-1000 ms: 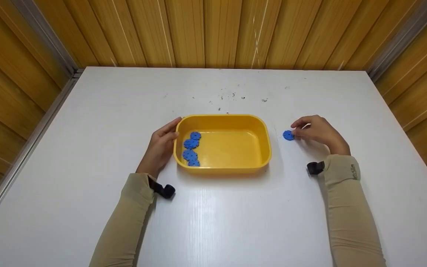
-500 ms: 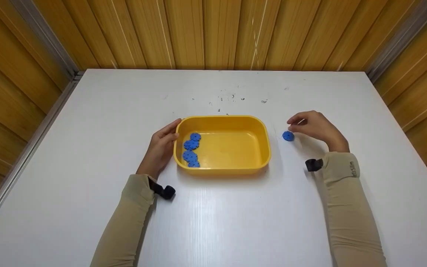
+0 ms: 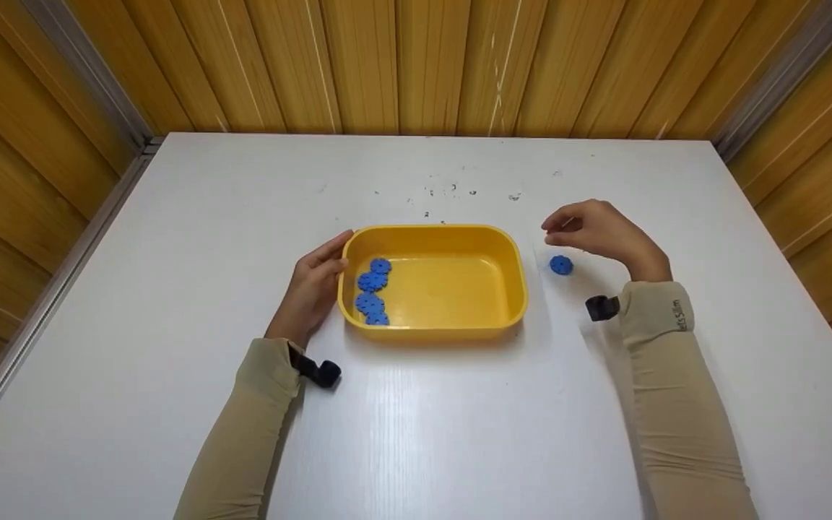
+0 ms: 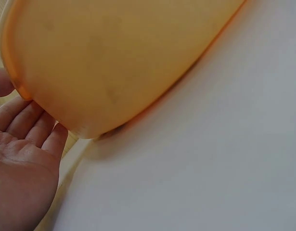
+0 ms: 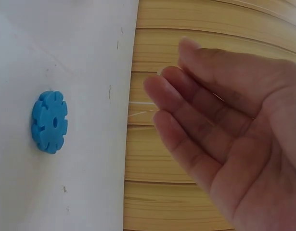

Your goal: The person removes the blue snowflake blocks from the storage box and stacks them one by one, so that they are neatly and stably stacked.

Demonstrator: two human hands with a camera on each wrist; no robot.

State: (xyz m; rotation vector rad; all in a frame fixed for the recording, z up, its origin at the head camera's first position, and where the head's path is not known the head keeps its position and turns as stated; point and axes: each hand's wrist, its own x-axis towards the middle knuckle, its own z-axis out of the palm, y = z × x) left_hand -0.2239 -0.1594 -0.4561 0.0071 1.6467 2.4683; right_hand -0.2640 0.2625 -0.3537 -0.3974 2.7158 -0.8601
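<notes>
My left hand [image 3: 315,283] holds the left end of a yellow plastic bin [image 3: 433,332], with thumb at the rim and fingers against the outer wall. The left wrist view shows the fingers [image 4: 30,120] along the bin's wall [image 4: 109,62]. Several blue notched discs [image 3: 371,302] lie inside at the left end. On the table to the right of the bin sits a blue notched piece [image 3: 561,265], flower-shaped with a centre hole and looking like two stacked discs in the right wrist view. My right hand [image 3: 596,231] hovers just beyond it, fingers loosely bent and holding nothing.
The white table [image 3: 459,433] has small dark scuff marks behind the bin. Wood-look panel walls [image 3: 416,65] border its back and sides.
My right hand has let go of the blue notched piece and moved up and slightly left, away from it. The piece stays on the table; the left hand and bin hold still.
</notes>
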